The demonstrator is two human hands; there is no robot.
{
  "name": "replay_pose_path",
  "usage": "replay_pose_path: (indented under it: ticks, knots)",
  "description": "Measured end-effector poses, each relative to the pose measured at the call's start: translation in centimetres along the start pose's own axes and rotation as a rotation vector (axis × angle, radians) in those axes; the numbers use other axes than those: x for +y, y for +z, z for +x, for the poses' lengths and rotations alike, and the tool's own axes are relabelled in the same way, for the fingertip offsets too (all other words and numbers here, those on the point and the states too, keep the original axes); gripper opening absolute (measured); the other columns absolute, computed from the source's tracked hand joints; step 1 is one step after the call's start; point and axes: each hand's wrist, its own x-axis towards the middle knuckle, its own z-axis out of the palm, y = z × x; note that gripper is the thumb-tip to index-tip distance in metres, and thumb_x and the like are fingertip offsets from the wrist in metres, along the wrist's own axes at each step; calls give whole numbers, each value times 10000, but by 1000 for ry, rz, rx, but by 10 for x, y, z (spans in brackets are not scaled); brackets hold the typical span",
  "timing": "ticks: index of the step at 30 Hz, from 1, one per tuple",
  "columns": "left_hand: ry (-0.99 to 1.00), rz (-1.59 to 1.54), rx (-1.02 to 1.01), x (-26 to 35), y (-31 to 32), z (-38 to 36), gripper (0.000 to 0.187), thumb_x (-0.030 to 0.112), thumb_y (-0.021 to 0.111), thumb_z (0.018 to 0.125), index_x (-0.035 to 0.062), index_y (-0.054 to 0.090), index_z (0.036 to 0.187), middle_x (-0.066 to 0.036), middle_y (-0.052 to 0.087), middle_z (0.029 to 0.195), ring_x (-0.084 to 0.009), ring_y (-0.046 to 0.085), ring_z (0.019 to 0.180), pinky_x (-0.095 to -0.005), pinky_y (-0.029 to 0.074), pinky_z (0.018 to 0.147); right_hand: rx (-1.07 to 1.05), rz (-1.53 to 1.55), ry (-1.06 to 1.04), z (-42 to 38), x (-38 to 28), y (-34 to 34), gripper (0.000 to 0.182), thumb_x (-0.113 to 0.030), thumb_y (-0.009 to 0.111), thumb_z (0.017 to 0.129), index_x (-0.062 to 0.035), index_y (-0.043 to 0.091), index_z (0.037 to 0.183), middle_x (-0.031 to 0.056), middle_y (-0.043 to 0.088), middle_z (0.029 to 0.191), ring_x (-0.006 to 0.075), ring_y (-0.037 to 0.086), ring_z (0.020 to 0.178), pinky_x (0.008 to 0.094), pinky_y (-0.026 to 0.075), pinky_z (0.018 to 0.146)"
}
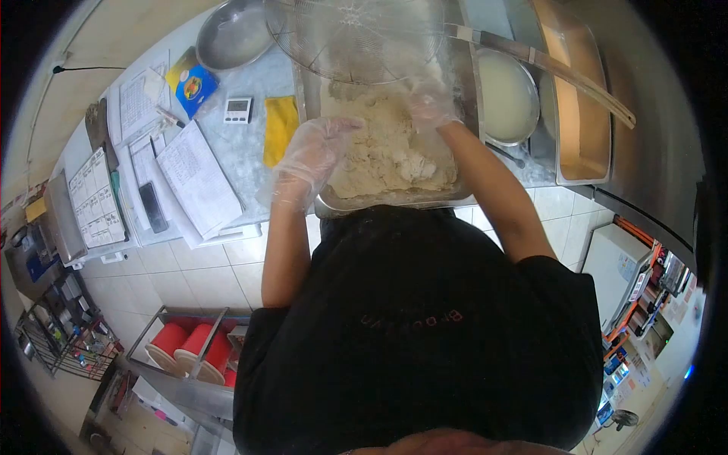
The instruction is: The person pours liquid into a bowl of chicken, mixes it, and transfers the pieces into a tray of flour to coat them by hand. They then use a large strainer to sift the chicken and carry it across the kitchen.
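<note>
A metal tray (349,203) in front of me holds a thick layer of pale, lumpy flour (379,163). My left hand (315,152), in a clear plastic glove, is over the tray's left side, its fingers pointing right above the flour. My right hand (431,106), gloved too, is at the upper right of the flour; its fingers are blurred and whitish, so what they hold, if anything, is hidden. A wide round wire strainer (356,42) lies across the tray's far part, its long handle (561,67) reaching right.
Right of the tray are a bowl of pale liquid (506,98) and a deep metal container (584,136). On the left lie a yellow cloth (280,130), a timer (237,111), papers (199,178), a phone (152,206) and an empty-looking metal bowl (236,34).
</note>
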Motion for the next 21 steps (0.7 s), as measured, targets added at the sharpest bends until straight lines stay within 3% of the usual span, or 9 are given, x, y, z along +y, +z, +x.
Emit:
replay_pose_path:
  ticks: [1, 2, 11, 13, 16, 17, 19, 20, 21]
  knots:
    - [5, -46, -10, 0, 1, 0, 338, 130, 593, 943, 9, 736, 1225, -128, 744, 1230, -201, 670, 1149, -305, 468, 1030, -116, 340, 89, 7, -2, 7, 863, -644, 743, 814, 1, 594, 1368, 250, 613, 1355, 392, 605, 1254, 456, 467, 1094]
    - [0, -49, -16, -1, 2, -2, 338, 130, 593, 943, 9, 736, 1225, -128, 744, 1230, -201, 670, 1149, -305, 468, 1030, -120, 341, 96, 4, 2, 11, 863, -644, 743, 814, 1, 594, 1368, 250, 613, 1355, 392, 605, 1254, 456, 467, 1094]
    - [-20, -14, 0, 4, -2, -5, 338, 145, 613, 948, 17, 730, 1238, -123, 741, 1221, -188, 658, 1147, -303, 462, 1035, -298, -61, -90, -88, -2, 17, 551, -469, 670, 895, -5, 693, 1192, 246, 680, 1213, 404, 658, 1139, 477, 514, 985]
    - [35, -22, 55, 5, 0, -5, 335, 63, 568, 922, 38, 761, 1195, -101, 769, 1077, -145, 664, 968, -265, 490, 926, -325, -154, -122, -104, -14, 19, 490, -430, 654, 913, -7, 715, 1152, 245, 695, 1181, 406, 669, 1114, 482, 525, 961]
    - [22, -63, 63, -1, 5, -1, 332, 70, 566, 929, 40, 761, 1197, -80, 759, 1025, -130, 643, 899, -261, 496, 877, -359, -288, -171, -113, -37, 25, 411, -371, 630, 940, -9, 748, 1094, 244, 717, 1134, 410, 687, 1075, 489, 541, 925]
    - [22, -60, 58, -1, 6, -1, 332, 70, 566, 929, 40, 761, 1197, -80, 759, 1025, -130, 643, 899, -261, 496, 877, -359, -285, -167, -113, -32, 27, 411, -371, 630, 940, -9, 748, 1094, 244, 717, 1134, 410, 687, 1075, 489, 541, 925]
    - [27, 1, 55, 2, 5, -2, 319, 76, 562, 945, 41, 762, 1191, -54, 744, 980, -112, 610, 836, -259, 496, 821, -157, -413, -351, -104, -17, 31, 372, -346, 602, 958, -11, 744, 1036, 248, 728, 1059, 435, 698, 1014, 509, 545, 887]
    - [29, 0, 56, 3, 6, -2, 319, 76, 562, 945, 41, 762, 1191, -54, 744, 980, -112, 610, 836, -259, 496, 821, -156, -415, -351, -96, -24, 17, 372, -346, 602, 958, -11, 744, 1036, 248, 728, 1059, 435, 698, 1014, 509, 545, 887]
    - [30, -31, 60, 4, 7, -4, 311, 82, 566, 951, 39, 762, 1188, -50, 743, 969, -106, 602, 824, -259, 496, 806, -302, -340, -184, -87, -30, 1, 530, -442, 672, 904, 32, 693, 1141, 242, 695, 1171, 389, 677, 1106, 475, 526, 955]
